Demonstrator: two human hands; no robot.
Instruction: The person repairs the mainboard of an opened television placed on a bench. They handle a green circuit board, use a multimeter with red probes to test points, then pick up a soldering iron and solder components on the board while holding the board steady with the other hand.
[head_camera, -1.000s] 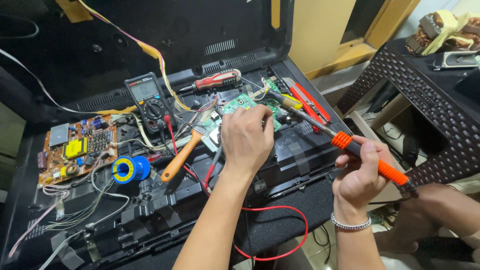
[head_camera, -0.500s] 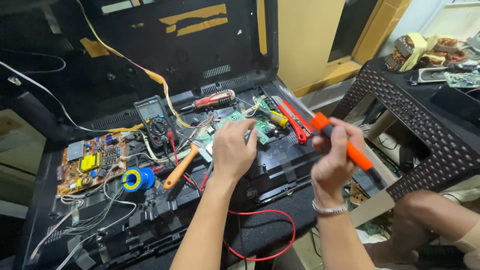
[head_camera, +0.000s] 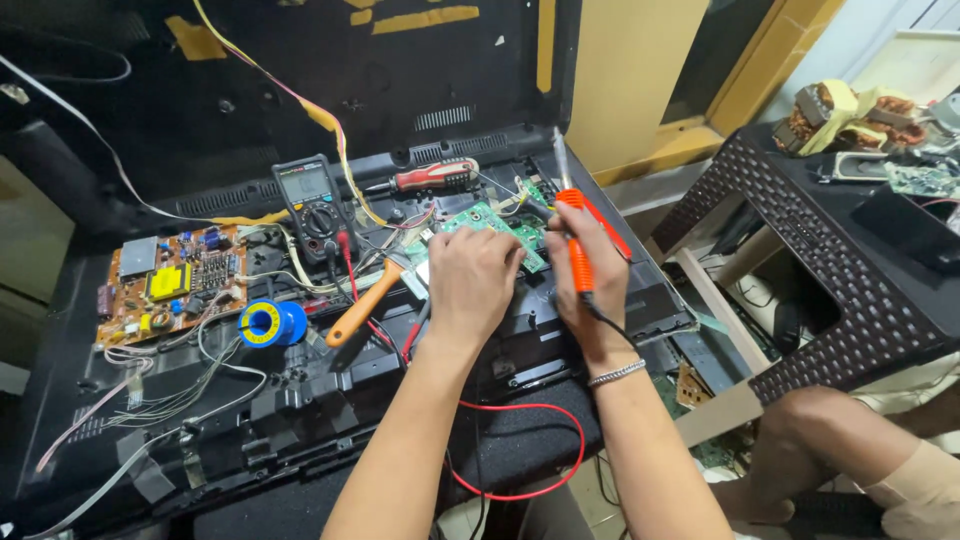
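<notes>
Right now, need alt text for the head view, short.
A person's left hand presses on a green circuit board while the right hand holds an orange soldering iron upright beside it. A multimeter, solder spool and brown circuit board lie to the left.

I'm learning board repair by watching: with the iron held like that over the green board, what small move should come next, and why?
Probably tip the orange-handled soldering iron down toward the green circuit board. The right hand grips it nearly upright, its metal tip pointing up, away from the board, while the left hand already rests on the board, seemingly steadying it. Which joint is meant cannot be told.
</notes>
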